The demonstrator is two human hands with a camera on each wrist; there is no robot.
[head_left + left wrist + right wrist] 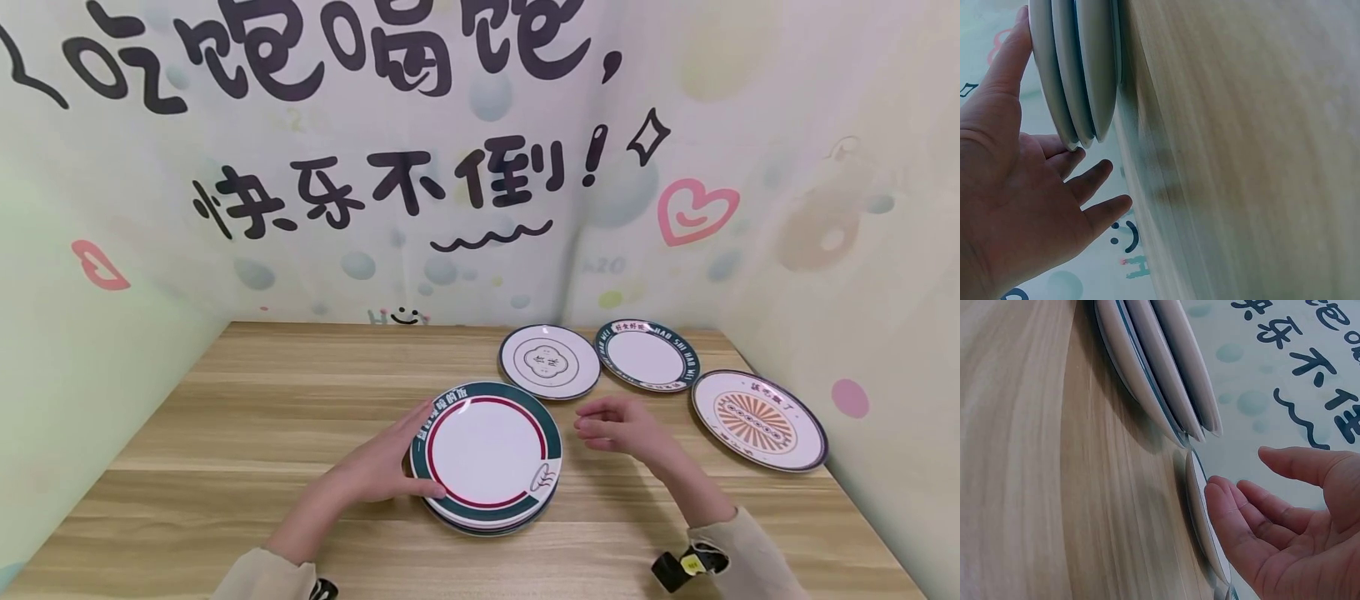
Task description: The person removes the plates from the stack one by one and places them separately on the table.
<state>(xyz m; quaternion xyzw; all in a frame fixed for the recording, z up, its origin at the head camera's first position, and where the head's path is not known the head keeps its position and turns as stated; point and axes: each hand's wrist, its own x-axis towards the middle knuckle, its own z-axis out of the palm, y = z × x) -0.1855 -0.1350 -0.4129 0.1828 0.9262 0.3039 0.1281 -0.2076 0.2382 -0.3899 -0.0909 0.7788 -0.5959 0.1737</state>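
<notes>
A stack of several round plates sits on the table; the top one has a green rim with a red ring inside. At its left edge is my left hand, thumb over the top plate's rim and the other fingers spread along the side. In the left wrist view the stacked plates show edge-on, with fingertips by their rims. My right hand hovers to the right of the stack, fingers loosely bent and holding nothing. In the right wrist view, a gap separates this hand from the stacked plates.
Behind and right of the stack lie three single plates: a white one with a central emblem, a green-rimmed one and one with an orange ray pattern. A printed cloth wall borders the wooden table.
</notes>
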